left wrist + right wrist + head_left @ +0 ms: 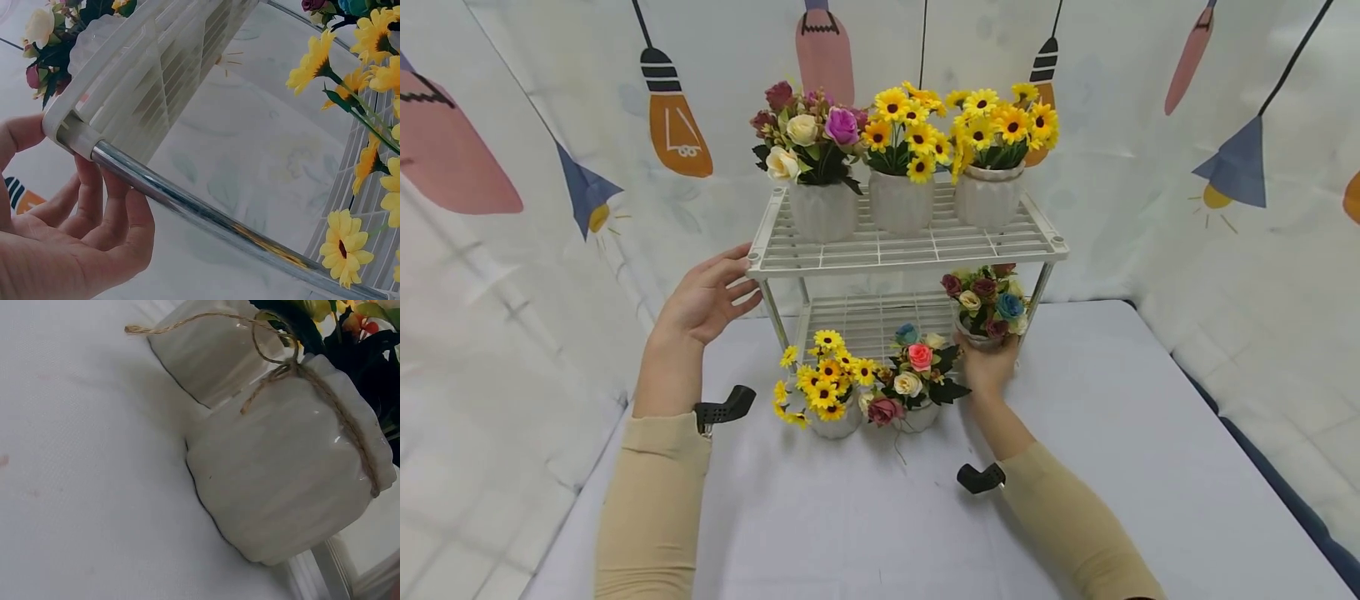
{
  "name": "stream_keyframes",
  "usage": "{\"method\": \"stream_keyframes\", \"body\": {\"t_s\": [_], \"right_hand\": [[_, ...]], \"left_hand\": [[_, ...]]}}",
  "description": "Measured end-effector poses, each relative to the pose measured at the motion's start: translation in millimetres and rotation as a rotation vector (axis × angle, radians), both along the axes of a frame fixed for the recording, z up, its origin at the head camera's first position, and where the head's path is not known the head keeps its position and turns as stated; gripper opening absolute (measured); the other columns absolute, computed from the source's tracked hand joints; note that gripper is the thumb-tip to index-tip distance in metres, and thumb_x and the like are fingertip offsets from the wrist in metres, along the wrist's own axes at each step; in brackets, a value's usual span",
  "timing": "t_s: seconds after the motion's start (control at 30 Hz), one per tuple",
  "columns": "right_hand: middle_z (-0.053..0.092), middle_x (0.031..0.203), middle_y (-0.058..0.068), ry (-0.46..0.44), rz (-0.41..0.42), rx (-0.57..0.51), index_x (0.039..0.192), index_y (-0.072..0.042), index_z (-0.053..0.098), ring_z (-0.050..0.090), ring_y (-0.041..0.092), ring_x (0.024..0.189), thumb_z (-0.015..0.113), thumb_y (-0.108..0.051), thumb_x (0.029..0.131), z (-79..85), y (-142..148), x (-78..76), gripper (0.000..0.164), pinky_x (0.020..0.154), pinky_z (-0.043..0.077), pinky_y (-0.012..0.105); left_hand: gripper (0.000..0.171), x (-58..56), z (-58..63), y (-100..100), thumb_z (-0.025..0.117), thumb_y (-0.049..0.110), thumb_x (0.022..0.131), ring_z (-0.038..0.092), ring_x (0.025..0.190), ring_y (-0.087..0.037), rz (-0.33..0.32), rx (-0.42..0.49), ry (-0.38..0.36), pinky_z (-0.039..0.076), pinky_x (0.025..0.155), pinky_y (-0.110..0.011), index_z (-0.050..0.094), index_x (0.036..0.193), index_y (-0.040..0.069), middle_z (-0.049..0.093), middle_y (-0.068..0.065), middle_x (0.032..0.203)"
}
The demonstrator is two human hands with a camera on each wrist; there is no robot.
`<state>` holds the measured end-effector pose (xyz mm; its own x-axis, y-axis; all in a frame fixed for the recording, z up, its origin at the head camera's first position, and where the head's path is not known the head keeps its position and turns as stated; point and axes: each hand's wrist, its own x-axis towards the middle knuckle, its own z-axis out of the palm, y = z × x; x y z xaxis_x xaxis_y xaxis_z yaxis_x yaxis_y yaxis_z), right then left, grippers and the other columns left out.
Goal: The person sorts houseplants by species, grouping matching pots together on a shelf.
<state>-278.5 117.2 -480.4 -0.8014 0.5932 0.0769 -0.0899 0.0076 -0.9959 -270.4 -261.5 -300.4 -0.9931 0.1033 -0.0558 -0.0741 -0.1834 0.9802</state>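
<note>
My left hand [709, 292] grips the front left corner of the white wire shelf rack [895, 271]. In the left wrist view its thumb is at the outer corner, with the other fingers curled by the metal post [206, 206]. At the right end of the lower tier, my right hand [988, 364] holds a pot of mixed roses [988, 304], fingers partly hidden behind it. In front of the rack stand a pot of yellow daisies [827, 379] and a pot of pink and cream roses [917, 375]. The right wrist view shows a twine-tied white pot [281, 462].
On the upper tier stand a rose pot [823, 208] and two pots of yellow daisies, one in the middle [901, 200] and one on the right [990, 196]. A white cloth covers the table [865, 525]. Behind hangs a lamp-patterned curtain [1120, 167].
</note>
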Motion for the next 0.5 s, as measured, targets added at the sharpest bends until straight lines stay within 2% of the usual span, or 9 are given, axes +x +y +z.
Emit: {"method": "stream_keyframes", "body": {"t_s": [0.17, 0.33, 0.5], "right_hand": [[0.035, 0.160, 0.019, 0.016, -0.021, 0.021, 0.158, 0.001, 0.029, 0.028, 0.027, 0.150, 0.091, -0.012, 0.080, -5.5, -0.2, 3.4, 0.100, 0.120, 0.020, 0.034], [0.044, 0.153, 0.019, -0.003, -0.021, 0.054, 0.151, 0.000, 0.039, 0.037, 0.028, 0.145, 0.086, -0.008, 0.081, -7.2, 0.8, 19.5, 0.085, 0.117, 0.028, 0.037], [0.045, 0.149, 0.020, -0.005, -0.005, 0.066, 0.148, 0.000, 0.039, 0.038, 0.031, 0.141, 0.084, -0.009, 0.084, -6.3, 2.2, 36.5, 0.079, 0.116, 0.031, 0.042]], "left_hand": [[0.062, 0.7, -0.6, -0.1, 0.067, 0.025, 0.103, 0.057, 0.124, -0.020, -0.003, 0.005, -0.003, 0.041, 0.103, -0.040, 0.040, 0.158, 0.012, 0.055, -0.004, 0.142], [0.063, 2.7, -1.2, -1.5, 0.066, 0.024, 0.103, 0.060, 0.119, -0.018, -0.007, 0.017, 0.005, 0.046, 0.097, -0.036, 0.039, 0.158, 0.011, 0.056, -0.004, 0.140], [0.061, 2.9, -0.7, -1.8, 0.065, 0.021, 0.103, 0.063, 0.113, -0.017, -0.017, 0.029, 0.025, 0.048, 0.093, -0.034, 0.040, 0.158, 0.011, 0.057, -0.006, 0.140]]}}
